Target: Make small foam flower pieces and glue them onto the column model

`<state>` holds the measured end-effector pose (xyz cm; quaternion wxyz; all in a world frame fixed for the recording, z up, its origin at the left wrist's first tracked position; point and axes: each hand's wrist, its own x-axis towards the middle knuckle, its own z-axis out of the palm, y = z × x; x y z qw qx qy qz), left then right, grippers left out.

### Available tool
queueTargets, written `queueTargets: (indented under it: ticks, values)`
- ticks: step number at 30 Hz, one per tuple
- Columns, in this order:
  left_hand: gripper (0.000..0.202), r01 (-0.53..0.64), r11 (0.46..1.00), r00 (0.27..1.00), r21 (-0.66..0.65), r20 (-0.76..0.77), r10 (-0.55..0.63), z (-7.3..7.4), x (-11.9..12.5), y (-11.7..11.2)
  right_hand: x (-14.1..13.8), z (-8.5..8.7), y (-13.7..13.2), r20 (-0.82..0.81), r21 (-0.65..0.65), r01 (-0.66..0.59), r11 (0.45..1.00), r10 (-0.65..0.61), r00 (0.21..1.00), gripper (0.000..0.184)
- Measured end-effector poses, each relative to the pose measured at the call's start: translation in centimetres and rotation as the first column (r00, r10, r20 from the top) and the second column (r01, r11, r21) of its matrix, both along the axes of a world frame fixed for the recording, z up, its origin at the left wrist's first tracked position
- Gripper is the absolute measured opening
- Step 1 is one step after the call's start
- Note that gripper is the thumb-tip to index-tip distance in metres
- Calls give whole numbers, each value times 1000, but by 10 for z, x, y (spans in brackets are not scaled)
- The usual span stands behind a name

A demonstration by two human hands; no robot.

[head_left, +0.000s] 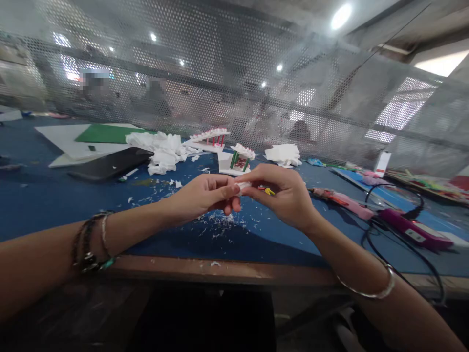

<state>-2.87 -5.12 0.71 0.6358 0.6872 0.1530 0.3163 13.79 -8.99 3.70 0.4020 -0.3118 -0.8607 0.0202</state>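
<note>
Both hands meet above the blue tabletop, close to its front edge. Between the thumb and fingers of my left hand is one side of a small white piece, perhaps paper or foam. My right hand pinches the other side of it; the fingers cover much of its shape. White shreds lie scattered on the table below. Just behind the hands stands a small model with green posts on a white base. A yellow and red bit shows beside my right fingers.
Another small model with red posts stands farther back. Crumpled white paper, a dark flat phone-like object and green sheet lie left. A pink glue gun and corded purple box lie right. Perforated metal screen behind.
</note>
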Motion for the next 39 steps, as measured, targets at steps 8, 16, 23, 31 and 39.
queueTargets:
  ticks: [8, 16, 23, 31, 39]
  values:
    - [17, 93, 994, 995, -61, 53, -90, -1, 0, 0, 1, -3, 2, -45, 39, -60, 997, 62, 997, 8]
    - [20, 114, 990, 992, -78, 56, -110, -2, 0, 1, 1, -2, 2, -20, 54, -96, 994, 97, 995, 15]
    - [19, 86, 992, 995, -90, 57, -81, -1, 0, 1, 4, 2, 2, 56, 159, -63, 985, 55, 997, 10]
    - [20, 67, 992, 996, -102, 61, -61, 0, 0, 2, 4, 4, 1, -4, 148, -162, 976, 165, 986, 7]
    - [22, 1, 997, 1000, -83, 4, -1, -2, 1, 5, 8, 4, 4, -214, 69, -63, 996, 76, 974, 21]
